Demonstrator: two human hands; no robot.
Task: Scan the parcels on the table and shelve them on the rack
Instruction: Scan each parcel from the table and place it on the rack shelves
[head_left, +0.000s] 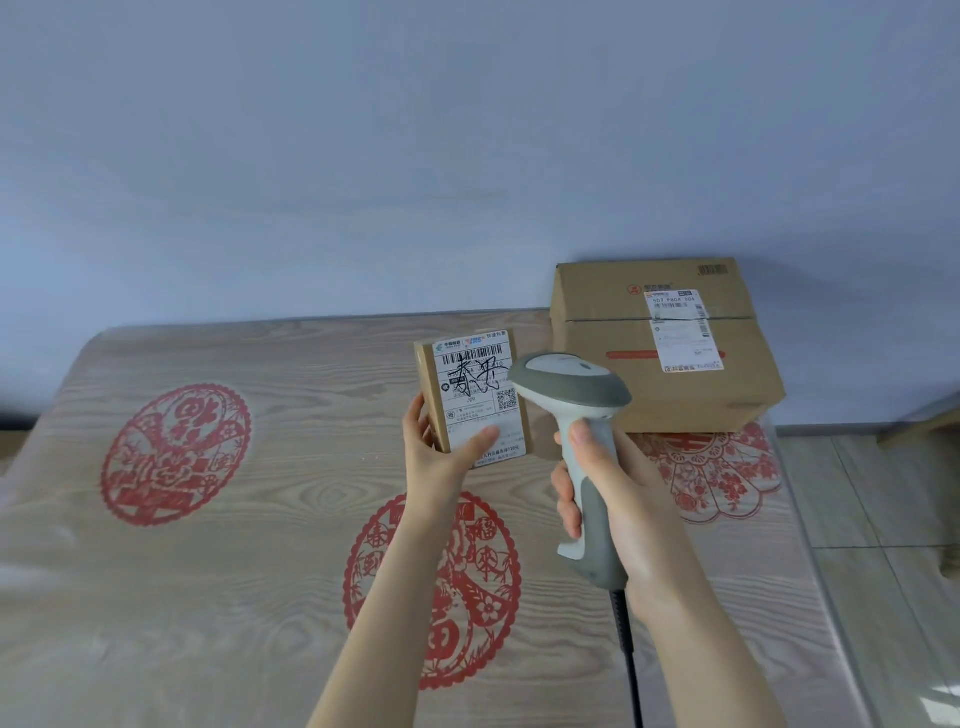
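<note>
Above the table (234, 597), scanner (574, 387) faces upright parcel (475, 402).

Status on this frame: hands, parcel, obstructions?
Left hand holds small parcel, label facing camera. Right hand grips scanner, head beside the label. Large box sits behind on table, untouched.

Both forearms reach forward. Left hand (436, 454) grips small parcel (470, 395), thumb on its face. Right hand (628, 488) wraps scanner (571, 382) handle.
</note>
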